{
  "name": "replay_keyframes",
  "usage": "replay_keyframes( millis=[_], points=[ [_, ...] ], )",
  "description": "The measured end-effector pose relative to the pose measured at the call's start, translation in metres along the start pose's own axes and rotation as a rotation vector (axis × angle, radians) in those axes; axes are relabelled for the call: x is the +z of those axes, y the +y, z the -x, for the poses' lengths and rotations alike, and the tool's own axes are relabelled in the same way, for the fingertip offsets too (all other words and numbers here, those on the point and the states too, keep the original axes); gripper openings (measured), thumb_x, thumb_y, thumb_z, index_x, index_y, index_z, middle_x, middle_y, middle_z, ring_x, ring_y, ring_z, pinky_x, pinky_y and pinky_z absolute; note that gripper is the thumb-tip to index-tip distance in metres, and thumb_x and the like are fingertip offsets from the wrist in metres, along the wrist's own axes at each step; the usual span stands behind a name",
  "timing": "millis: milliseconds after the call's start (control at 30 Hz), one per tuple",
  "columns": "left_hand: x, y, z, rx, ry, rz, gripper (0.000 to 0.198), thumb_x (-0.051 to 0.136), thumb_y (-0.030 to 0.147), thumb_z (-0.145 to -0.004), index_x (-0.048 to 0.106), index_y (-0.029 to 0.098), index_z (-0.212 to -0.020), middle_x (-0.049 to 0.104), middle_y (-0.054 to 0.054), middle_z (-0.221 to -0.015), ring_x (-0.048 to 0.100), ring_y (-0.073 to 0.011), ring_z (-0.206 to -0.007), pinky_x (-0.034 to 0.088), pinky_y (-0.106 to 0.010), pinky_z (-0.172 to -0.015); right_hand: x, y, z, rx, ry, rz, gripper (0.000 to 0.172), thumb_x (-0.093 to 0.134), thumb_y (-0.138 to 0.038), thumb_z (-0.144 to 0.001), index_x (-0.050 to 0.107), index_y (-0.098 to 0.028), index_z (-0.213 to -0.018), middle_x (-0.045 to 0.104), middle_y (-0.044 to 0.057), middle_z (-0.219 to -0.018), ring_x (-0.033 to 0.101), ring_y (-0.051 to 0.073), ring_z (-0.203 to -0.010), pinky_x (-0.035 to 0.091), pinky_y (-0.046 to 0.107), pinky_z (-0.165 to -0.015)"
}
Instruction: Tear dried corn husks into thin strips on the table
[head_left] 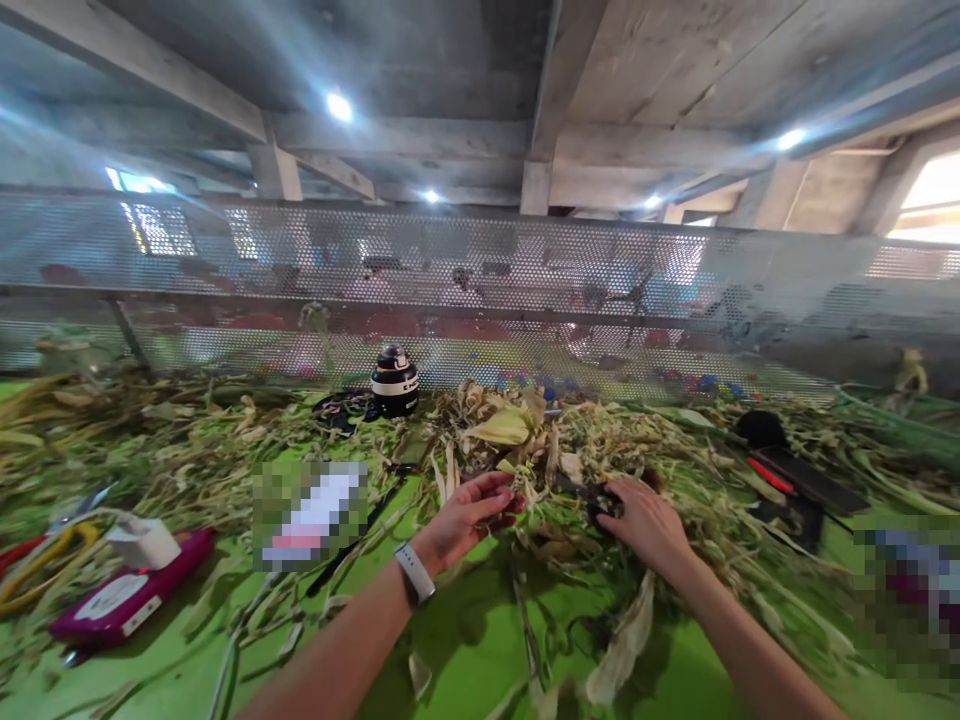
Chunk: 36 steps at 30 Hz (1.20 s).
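Note:
My left hand, with a pale band on its wrist, is turned partly palm up. Its fingers are curled together at a thin pale yellow-green plant strip, and part of the grip is hidden. Palm down, my right hand closes its thumb and fingers around a dark dried plant clump. Between and beyond the hands lies a heap of dried leaves with a broad yellowish leaf on top. A long pale dry leaf lies below my right hand.
Dried stalks spread over the green table. A black jar-like container stands before a perforated metal screen. To the left are a magenta power strip with a white plug and scissors. A dark object with a red part lies right.

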<state>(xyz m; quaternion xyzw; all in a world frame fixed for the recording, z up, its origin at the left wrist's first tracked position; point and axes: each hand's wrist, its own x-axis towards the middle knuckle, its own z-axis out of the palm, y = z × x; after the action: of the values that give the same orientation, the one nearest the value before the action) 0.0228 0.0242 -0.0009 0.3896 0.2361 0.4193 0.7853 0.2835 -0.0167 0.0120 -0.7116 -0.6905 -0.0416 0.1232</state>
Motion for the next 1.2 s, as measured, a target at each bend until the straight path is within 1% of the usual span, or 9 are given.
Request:
replay_keyframes(
  millis=[67, 267, 500, 667, 800, 900, 967, 1067, 1200],
  points=[
    [0.003, -0.001, 0.001, 0.003, 0.001, -0.009, 0.032, 0.076, 0.016, -0.062, 0.064, 0.016, -0.091, 0.068, -0.003, -0.082, 0.065, -0.0167, -0.08, 0.05, -0.028, -0.073, 0.001, -0.002, 0.0, 0.005, 0.0, 0.011, 0.03, 0.061, -0.03, -0.069, 0.065, -0.017, -0.097, 0.059, 0.012, -0.107, 0.053, 0.027, -0.101, 0.039, 0.03, -0.078],
    [0.01, -0.006, 0.003, 0.004, 0.004, -0.014, 0.035, 0.078, 0.016, -0.059, 0.063, 0.017, -0.09, 0.065, 0.0, -0.076, 0.065, -0.017, -0.082, 0.05, -0.026, -0.071, 0.002, -0.003, -0.003, 0.101, -0.067, -0.042, 0.016, 0.059, -0.029, -0.071, 0.065, -0.018, -0.081, 0.062, 0.007, -0.084, 0.058, 0.021, -0.08, 0.036, 0.026, -0.063],
    [0.018, -0.01, 0.007, 0.02, 0.018, -0.072, 0.036, 0.079, 0.02, -0.058, 0.062, 0.016, -0.09, 0.065, -0.001, -0.077, 0.065, -0.0168, -0.076, 0.049, -0.027, -0.069, -0.003, 0.006, -0.005, 0.007, -0.216, -0.145, 0.012, 0.056, -0.025, -0.072, 0.064, -0.02, -0.079, 0.066, 0.001, -0.072, 0.058, 0.015, -0.068, 0.034, 0.022, -0.058],
    [0.021, -0.011, 0.009, 0.026, 0.023, -0.097, 0.036, 0.079, 0.023, -0.058, 0.062, 0.016, -0.09, 0.066, -0.001, -0.076, 0.064, -0.0141, -0.069, 0.048, -0.026, -0.068, -0.002, 0.004, -0.002, 0.058, -0.082, -0.08, 0.015, 0.055, -0.025, -0.073, 0.063, -0.02, -0.084, 0.066, 0.003, -0.075, 0.058, 0.018, -0.07, 0.033, 0.024, -0.058],
    [0.023, -0.01, 0.01, 0.041, 0.035, -0.096, 0.036, 0.079, 0.024, -0.058, 0.062, 0.018, -0.09, 0.066, 0.0, -0.076, 0.064, -0.0136, -0.072, 0.047, -0.025, -0.069, -0.001, 0.002, -0.001, 0.005, -0.09, -0.176, 0.015, 0.054, -0.028, -0.077, 0.065, -0.022, -0.086, 0.067, 0.003, -0.075, 0.06, 0.018, -0.072, 0.037, 0.026, -0.063],
    [0.025, -0.013, 0.01, 0.05, 0.041, -0.095, 0.036, 0.078, 0.024, -0.059, 0.061, 0.018, -0.09, 0.065, 0.001, -0.078, 0.063, -0.0128, -0.074, 0.047, -0.024, -0.071, -0.004, -0.01, 0.003, 0.001, 0.041, -0.302, 0.022, 0.049, -0.035, -0.083, 0.065, -0.021, -0.087, 0.068, 0.005, -0.077, 0.059, 0.018, -0.071, 0.04, 0.027, -0.064],
    [0.025, -0.017, 0.01, 0.049, 0.031, -0.101, 0.035, 0.077, 0.024, -0.062, 0.06, 0.018, -0.092, 0.064, 0.001, -0.078, 0.062, -0.011, -0.071, 0.047, -0.023, -0.072, -0.006, -0.027, 0.008, -0.054, 0.104, -0.484, 0.03, 0.048, -0.042, -0.083, 0.063, -0.018, -0.092, 0.066, 0.005, -0.075, 0.057, 0.017, -0.065, 0.042, 0.026, -0.061],
    [0.026, -0.025, 0.01, 0.027, 0.013, -0.108, 0.032, 0.075, 0.025, -0.065, 0.06, 0.018, -0.092, 0.062, 0.002, -0.073, 0.06, -0.0095, -0.067, 0.046, -0.023, -0.071, -0.003, -0.056, 0.018, -0.268, -0.007, -0.757, 0.034, 0.051, -0.044, -0.082, 0.057, -0.017, -0.101, 0.064, 0.005, -0.085, 0.057, 0.016, -0.072, 0.044, 0.024, -0.063],
    [0.028, -0.032, 0.009, 0.031, 0.025, -0.128, 0.032, 0.075, 0.028, -0.063, 0.062, 0.016, -0.089, 0.063, 0.001, -0.073, 0.058, -0.0098, -0.065, 0.046, -0.024, -0.069, 0.007, -0.072, 0.025, -0.28, -0.057, -0.877, 0.025, 0.051, -0.04, -0.084, 0.059, -0.017, -0.084, 0.061, 0.003, -0.078, 0.054, 0.015, -0.071, 0.043, 0.024, -0.066]
  ],
)
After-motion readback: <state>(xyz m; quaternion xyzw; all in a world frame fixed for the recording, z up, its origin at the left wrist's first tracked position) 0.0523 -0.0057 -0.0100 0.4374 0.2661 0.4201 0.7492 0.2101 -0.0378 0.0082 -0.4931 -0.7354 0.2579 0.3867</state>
